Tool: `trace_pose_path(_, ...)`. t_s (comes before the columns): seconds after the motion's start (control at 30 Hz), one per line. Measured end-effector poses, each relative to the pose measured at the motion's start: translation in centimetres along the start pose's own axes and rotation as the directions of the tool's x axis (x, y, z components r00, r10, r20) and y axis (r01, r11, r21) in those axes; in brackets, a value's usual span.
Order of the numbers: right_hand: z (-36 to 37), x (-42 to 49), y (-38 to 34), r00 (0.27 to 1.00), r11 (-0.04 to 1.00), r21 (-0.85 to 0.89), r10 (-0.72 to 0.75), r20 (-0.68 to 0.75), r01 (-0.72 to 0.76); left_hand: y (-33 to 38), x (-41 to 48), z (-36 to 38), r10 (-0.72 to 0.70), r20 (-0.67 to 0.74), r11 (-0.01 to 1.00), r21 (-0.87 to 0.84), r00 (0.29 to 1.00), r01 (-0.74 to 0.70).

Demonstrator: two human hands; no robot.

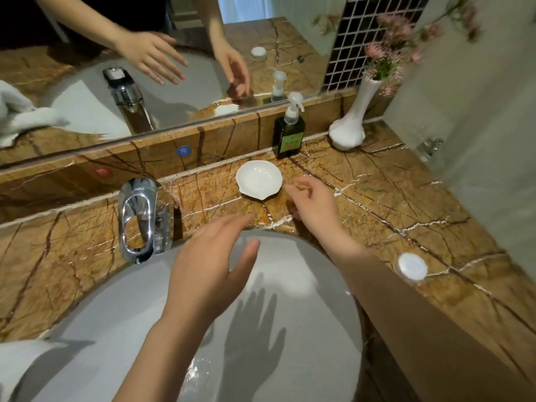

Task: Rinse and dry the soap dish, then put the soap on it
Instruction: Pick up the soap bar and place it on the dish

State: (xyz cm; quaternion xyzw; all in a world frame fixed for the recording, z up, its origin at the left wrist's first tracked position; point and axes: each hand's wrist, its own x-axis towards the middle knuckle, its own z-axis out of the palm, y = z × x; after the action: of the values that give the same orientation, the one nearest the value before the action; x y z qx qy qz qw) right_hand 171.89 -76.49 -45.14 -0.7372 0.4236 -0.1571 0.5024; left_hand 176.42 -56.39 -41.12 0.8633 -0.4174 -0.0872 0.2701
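A white shell-shaped soap dish (259, 178) lies empty on the brown marble counter behind the basin. My right hand (313, 202) hovers just to its right, fingers loosely curled and apart, holding nothing and not touching the dish. My left hand (213, 261) is spread flat, palm down, over the white basin (290, 329), empty. A round white object in a clear wrapper or case (412, 267), perhaps the soap, sits on the counter at the right of the basin.
A chrome faucet (139, 219) stands at the basin's left rear. A dark green pump bottle (289, 132) and a white vase with pink flowers (352, 123) stand against the mirror ledge. A white towel (17, 361) lies at the lower left.
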Motion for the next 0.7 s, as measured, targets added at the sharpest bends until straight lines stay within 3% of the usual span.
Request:
trace_pose_path(0.1, -4.5, -3.7, -0.2, 0.972, 0.94, -0.257, -0.234, -0.001, 0.225, 2.1, 0.6, -0.3, 0.096, -0.015, 0.993, 0.064, 0.995, -0.095)
trace_pose_path(0.17, -8.0, -5.8, 0.4, 0.948, 0.852, -0.447, -0.317, -0.024, 0.273, 4.1, 1.1, 0.2, 0.178, -0.03, 0.982, 0.064, 0.984, -0.176)
trace_pose_path(0.37, -16.4, -10.3, 5.6, 0.948, 0.645, -0.756, -0.299, -0.11, 0.116, 11.9, 2.7, 5.7, 0.396, 0.087, 0.91, 0.095, 0.914, -0.403)
trace_pose_path(0.57, -20.9, -11.4, 11.1, 0.967, 0.647, -0.762, -0.197, -0.16, 0.005, 16.9, 3.9, 13.1, 0.49, 0.26, 0.835, 0.133, 0.832, -0.533)
trace_pose_path(0.7, -22.1, -11.9, 13.3, 0.971, 0.661, -0.75, -0.174, -0.167, -0.01, 18.2, 4.0, 16.2, 0.491, 0.305, 0.82, 0.154, 0.816, -0.551)
